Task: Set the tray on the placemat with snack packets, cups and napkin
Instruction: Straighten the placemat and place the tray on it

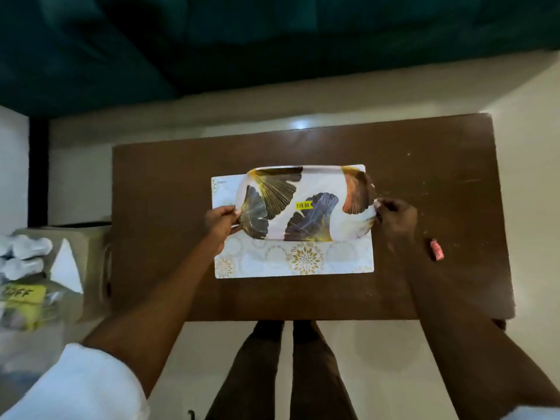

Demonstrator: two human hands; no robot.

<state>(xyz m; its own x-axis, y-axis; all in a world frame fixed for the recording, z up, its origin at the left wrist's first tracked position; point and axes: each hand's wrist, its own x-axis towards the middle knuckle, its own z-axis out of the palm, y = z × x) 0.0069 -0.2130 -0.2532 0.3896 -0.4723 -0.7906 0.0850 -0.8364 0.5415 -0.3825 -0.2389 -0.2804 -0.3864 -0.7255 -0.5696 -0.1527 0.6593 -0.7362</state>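
A white tray (315,183) printed with dark and gold leaves and a yellow price sticker sits over the far half of the pale patterned placemat (303,262). My left hand (219,221) grips the tray's left end. My right hand (395,216) grips its right end. The placemat lies in the middle of a dark brown table (157,237). On a box at the far left lie white cups (28,253), a folded white napkin (65,268) and a yellow-labelled packet (22,298).
A small red wrapped item (437,249) lies on the table to the right of my right forearm. The cardboard box (91,237) stands against the table's left edge. A dark green sofa (212,40) lies beyond the table. My legs show below the near edge.
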